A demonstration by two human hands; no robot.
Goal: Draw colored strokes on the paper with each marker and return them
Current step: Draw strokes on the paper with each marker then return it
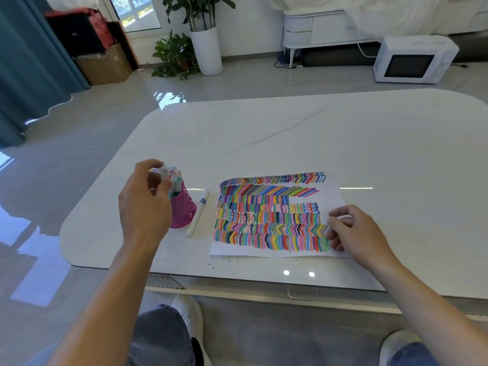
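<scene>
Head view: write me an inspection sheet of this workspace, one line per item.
Surface: white table, glossy; small ink specks near the front edge.
Job's things: paper covered in rows of colored strokes; pink holder with markers standing in it; one loose marker lying between holder and paper.
Clutter: nothing seen.
Grippers: left hand curled over the marker tops, grip unclear; right hand rests at the paper's right edge, loosely curled, holding nothing.
Cables: cords by the white cabinet.
Surroundings: microwave on the floor, potted plants, cardboard box, blue curtain.
</scene>
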